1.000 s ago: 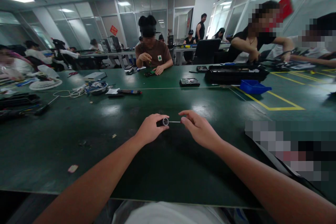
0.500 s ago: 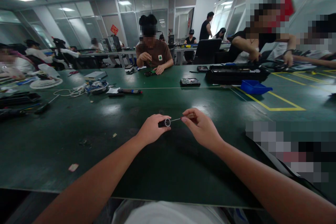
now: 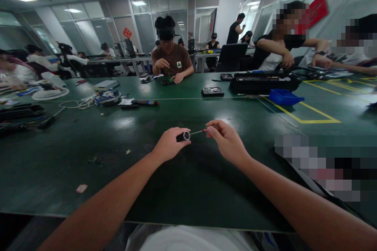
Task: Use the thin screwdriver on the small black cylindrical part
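My left hand (image 3: pixel 170 144) is closed around a short black cylinder (image 3: pixel 183 136), whose light-rimmed round end faces right and toward me. Between the fingers of my right hand (image 3: pixel 226 137) is a screwdriver (image 3: pixel 204 130) with a thin metal shaft and a red part near the fingertips. Its shaft points left, and the tip meets the rim of the cylinder's end; whether it goes inside I cannot tell. Both hands are held over the green tabletop (image 3: pixel 188 192). Most of the cylinder's body and the screwdriver's handle are hidden by my fingers.
A hard drive (image 3: pixel 212 91) lies ahead, with a long black housing (image 3: pixel 263 83) and a blue tray (image 3: pixel 285 97) to its right. Cables (image 3: pixel 107 97) and a dark tool (image 3: pixel 145 102) lie left. Across the table a person (image 3: pixel 171 57) works on a circuit board.
My right hand has shifted slightly right, and more of the red part of the screwdriver shows. The left hand keeps its hold on the cylinder. A co-worker at right has raised their head.
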A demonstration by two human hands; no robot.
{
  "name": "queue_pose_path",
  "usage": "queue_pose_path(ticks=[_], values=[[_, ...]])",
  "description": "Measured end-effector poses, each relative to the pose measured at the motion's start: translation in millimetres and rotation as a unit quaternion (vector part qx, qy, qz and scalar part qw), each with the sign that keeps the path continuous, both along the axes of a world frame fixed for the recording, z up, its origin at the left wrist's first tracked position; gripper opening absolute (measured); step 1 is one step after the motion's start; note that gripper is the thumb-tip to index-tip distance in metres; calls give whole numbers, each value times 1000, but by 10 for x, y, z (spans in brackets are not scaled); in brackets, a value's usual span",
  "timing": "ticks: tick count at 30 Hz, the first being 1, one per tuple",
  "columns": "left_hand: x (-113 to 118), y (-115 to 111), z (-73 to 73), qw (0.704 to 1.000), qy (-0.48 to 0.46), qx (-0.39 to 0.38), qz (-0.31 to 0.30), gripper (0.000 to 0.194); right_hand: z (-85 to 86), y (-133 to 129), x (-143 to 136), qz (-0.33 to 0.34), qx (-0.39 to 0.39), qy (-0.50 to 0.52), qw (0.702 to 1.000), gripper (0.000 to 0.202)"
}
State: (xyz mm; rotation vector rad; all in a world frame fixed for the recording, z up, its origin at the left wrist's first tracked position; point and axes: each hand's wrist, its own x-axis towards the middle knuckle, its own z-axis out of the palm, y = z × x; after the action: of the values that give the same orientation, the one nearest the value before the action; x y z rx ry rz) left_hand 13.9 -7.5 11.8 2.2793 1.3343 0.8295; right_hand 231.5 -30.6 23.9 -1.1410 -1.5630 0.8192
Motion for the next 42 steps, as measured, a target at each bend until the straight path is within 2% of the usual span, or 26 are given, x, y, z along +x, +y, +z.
queue_pose_path(ticks=[2, 4, 6, 8, 10, 13, 16, 22, 26, 29, 33, 38, 42], values=[[-15, 0, 19, 1000, 4, 20, -9, 38, -19, 39, -5, 9, -44, 86, 995, 27], [-40, 15, 37, 998, 15, 53, -24, 39, -43, 86, -2, 14, -110, 181, 977, 30], [-69, 45, 40, 996, 31, 73, -31, 38, -68, 128, 6, 13, -154, 231, 961, 30], [-93, 81, 24, 997, 40, 63, -20, 37, -89, 152, 10, -1, -153, 243, 958, 28], [-103, 106, -1, 998, 45, 40, -6, 38, -98, 152, 6, -16, -127, 221, 967, 29], [-93, 110, -26, 999, 51, 17, 8, 39, -88, 115, -5, -31, -73, 137, 987, 30], [-70, 84, -21, 999, 47, 2, 17, 38, -73, 78, -4, -59, -30, 73, 995, 31], [-18, 25, 19, 1000, 4, -4, 19, 25, -53, 72, 22, -95, 10, 80, 992, 26], [50, -32, 48, 1000, 12, -21, -1, 35, 5, 39, 24, -106, 26, 70, 992, 25], [127, -88, 89, 996, 55, -67, -27, 42, 49, -2, 18, -102, 36, 59, 992, 25], [279, -110, 114, 982, 139, -103, -81, 31, 64, -34, 18, -93, 51, 35, 994, 23], [507, -18, 79, 966, 220, -51, -129, 38, 61, -43, 30, -84, 58, 28, 994, 23], [634, 39, 96, 949, 275, -17, -153, 25, 70, -48, 31, -83, 60, 28, 994, 21]])
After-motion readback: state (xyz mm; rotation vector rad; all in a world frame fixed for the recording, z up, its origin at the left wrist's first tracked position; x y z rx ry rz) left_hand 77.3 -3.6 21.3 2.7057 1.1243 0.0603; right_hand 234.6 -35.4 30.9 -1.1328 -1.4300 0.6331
